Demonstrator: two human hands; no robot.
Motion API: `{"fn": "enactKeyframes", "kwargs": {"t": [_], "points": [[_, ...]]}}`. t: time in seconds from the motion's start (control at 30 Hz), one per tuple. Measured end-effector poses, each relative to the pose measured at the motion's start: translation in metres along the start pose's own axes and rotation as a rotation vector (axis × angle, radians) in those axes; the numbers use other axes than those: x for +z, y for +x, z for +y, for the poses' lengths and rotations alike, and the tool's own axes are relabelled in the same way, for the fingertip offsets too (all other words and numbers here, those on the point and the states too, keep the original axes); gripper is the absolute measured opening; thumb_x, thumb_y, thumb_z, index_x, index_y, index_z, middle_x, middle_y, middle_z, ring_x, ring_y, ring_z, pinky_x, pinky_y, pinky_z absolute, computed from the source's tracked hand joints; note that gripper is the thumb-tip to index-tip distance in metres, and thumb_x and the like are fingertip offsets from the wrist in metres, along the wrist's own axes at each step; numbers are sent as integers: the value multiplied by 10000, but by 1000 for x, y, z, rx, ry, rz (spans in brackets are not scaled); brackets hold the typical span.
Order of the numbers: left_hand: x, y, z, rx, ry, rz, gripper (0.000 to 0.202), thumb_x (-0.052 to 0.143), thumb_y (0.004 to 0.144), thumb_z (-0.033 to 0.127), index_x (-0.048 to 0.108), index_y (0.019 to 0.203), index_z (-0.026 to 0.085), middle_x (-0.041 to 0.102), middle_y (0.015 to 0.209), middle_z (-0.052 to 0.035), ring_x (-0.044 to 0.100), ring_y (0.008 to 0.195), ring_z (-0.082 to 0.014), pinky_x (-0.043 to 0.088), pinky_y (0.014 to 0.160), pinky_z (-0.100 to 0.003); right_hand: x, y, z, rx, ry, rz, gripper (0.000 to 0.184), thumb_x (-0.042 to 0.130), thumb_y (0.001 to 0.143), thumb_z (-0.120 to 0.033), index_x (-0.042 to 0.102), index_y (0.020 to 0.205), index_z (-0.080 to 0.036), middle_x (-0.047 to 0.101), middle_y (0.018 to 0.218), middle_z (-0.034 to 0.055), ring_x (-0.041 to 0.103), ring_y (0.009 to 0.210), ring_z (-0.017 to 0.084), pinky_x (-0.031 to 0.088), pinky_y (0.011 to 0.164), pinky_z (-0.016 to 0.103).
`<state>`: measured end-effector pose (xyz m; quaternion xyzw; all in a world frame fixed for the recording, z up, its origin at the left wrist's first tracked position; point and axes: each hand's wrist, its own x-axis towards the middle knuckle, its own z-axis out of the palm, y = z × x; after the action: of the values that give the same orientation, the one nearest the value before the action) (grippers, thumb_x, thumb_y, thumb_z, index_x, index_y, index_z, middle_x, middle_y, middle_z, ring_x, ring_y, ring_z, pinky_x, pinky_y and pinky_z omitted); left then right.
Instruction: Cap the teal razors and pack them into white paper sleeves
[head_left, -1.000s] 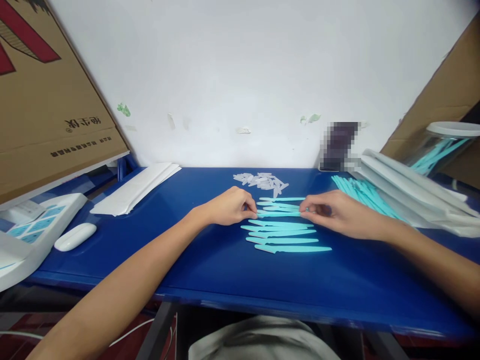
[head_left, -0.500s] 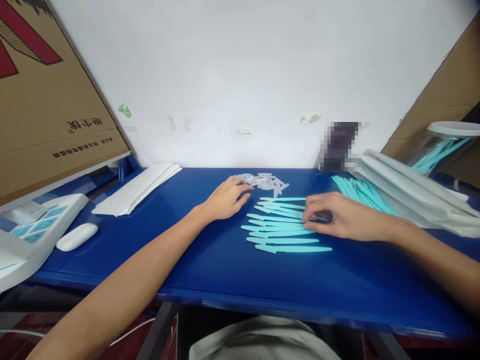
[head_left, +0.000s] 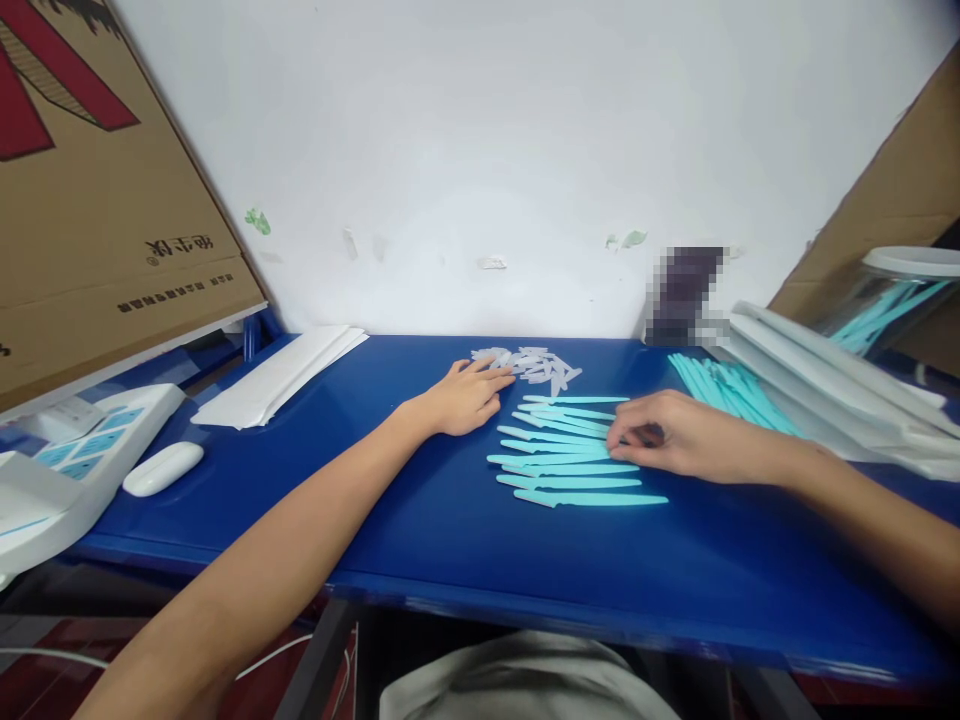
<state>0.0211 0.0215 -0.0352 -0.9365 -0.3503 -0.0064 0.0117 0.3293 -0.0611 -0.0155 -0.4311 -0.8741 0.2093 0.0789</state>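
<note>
Several turquoise eyebrow razors (head_left: 570,483) lie in an overlapping row on the blue table, blade ends to the left. Over the right ends of the middle ones, my right hand (head_left: 664,435) has thumb and fingertips pinched on the handle of one razor; the fingers partly cover it. A loose pile of small translucent white blade caps (head_left: 544,368) lies behind the row. At its left edge rests my left hand (head_left: 465,397), palm down, fingers stretched out and touching the nearest caps. Nothing shows gripped in the left hand.
More turquoise razors (head_left: 727,390) are heaped at the right beside stacked white plastic bags (head_left: 832,380). A clear jar (head_left: 877,310) holds further razors. On the left are white paper sheets (head_left: 281,378), a white oval case (head_left: 163,469), a white tray-like device (head_left: 112,480) and a large cardboard box (head_left: 127,220).
My left hand has reached slightly farther onto the caps, its fingers flatter. My right hand has stayed over the razor handles, its fingertips drawn a little closer. The whole view has shifted slightly.
</note>
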Motion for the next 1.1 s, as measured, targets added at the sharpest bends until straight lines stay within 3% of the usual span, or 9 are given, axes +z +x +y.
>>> {"fn": "enactKeyframes", "kwargs": {"t": [0.13, 0.23, 0.33, 0.5, 0.63, 0.8, 1.1], "points": [[-4, -1, -7, 78, 4, 131, 368, 433, 1026, 243, 650, 1314, 170, 672, 1360, -120, 575, 1299, -279, 406, 1064, -439, -1, -1, -1, 12, -17, -16, 312, 585, 920, -467, 766, 900, -214, 699, 822, 49, 563, 651, 149, 406, 591, 276], [-9, -5, -14, 102, -37, 150, 278, 527, 988, 210, 728, 1176, 173, 754, 1190, -87, 684, 1082, -232, 468, 929, -342, -1, -2, -1, 22, -31, -10, 346, 575, 925, -502, 765, 928, -212, 681, 801, 44, 544, 641, 147, 397, 591, 278], [-13, -8, -18, 65, -42, 150, 240, 576, 957, 194, 759, 1111, 178, 780, 1113, -71, 699, 1020, -234, 473, 871, -324, -1, -2, 0, 29, -29, -9, 384, 548, 939, -532, 751, 935, -206, 672, 795, 43, 526, 631, 144, 392, 596, 280], [-20, -12, -17, -30, -57, 97, 326, 580, 917, 152, 739, 1202, 160, 786, 1075, -96, 711, 996, -248, 480, 821, -326, -3, -2, 1, 57, -30, -14, 390, 531, 942, -536, 723, 929, -197, 652, 749, 39, 514, 619, 151, 380, 591, 280], [-34, -22, -12, -72, -141, -40, 238, 638, 846, 171, 799, 1021, 167, 796, 991, -73, 721, 865, -212, 495, 761, -296, -6, -3, -2, 92, -6, -58, 342, 552, 923, -508, 681, 874, -195, 611, 708, 22, 490, 600, 145, 373, 572, 272], [-49, -36, -2, -8, -408, -236, 247, 668, 782, 191, 813, 981, 200, 794, 906, -19, 707, 778, -157, 503, 661, -232, -7, -3, -5, 112, 1, -87, 266, 564, 906, -441, 657, 832, -203, 555, 689, -1, 445, 592, 133, 358, 561, 261], [-39, -30, 5, 141, -490, -113, 215, 690, 764, 126, 822, 919, 198, 799, 920, -14, 682, 765, -128, 510, 686, -215, -7, -3, -3, 59, -168, -36, 178, 593, 861, -353, 683, 778, -223, 650, 730, 8, 531, 614, 141, 377, 605, 267]]}}
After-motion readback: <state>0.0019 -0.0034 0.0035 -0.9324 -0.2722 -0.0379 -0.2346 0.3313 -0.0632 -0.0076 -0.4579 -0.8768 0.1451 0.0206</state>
